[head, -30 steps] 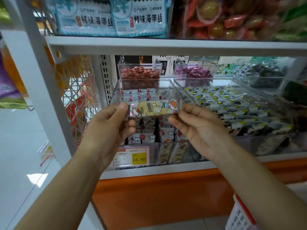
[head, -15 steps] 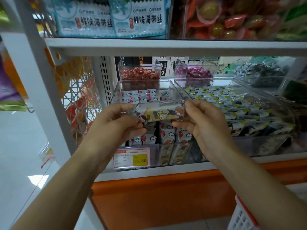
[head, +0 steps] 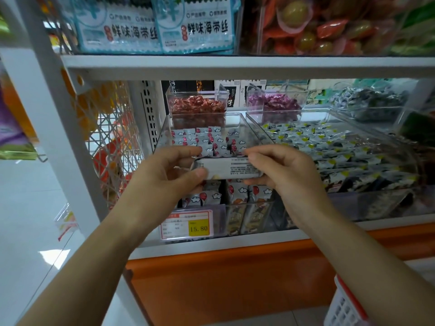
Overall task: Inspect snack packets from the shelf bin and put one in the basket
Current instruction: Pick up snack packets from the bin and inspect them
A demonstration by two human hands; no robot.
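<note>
1. Snack packet (head: 229, 169): held level in the air in front of the shelf. Its pale back with a block of fine print faces the camera. It is not in the basket.
2. Left hand (head: 162, 177): at the packet's 9 o'clock end. Its fingers (head: 183, 152) are curled over the top edge and the thumb presses the near face, clamped on the packet.
3. Right hand (head: 289, 177): at the 3 o'clock end. Its fingers (head: 261, 154) are curled over the top edge, likewise clamped on the packet.
4. Clear shelf bin (head: 164, 132): directly behind the packet, running from 12 to 6 o'clock. It holds small packets printed with clouds and red shapes.
5. Price tag (head: 188, 223): at 6 o'clock on the bin front, with yellow patch reading 15.80.
6. Wider bin (head: 353, 128): at 2 o'clock, full of dark and yellow-marked packets.
7. Red candies (head: 196, 104) at 12 o'clock and purple candies (head: 273, 102) at 1 o'clock, in small clear boxes further back.
8. Basket (head: 341, 304): at 5 o'clock, low at the frame edge. White lattice with a red rim, only partly in view.
</note>
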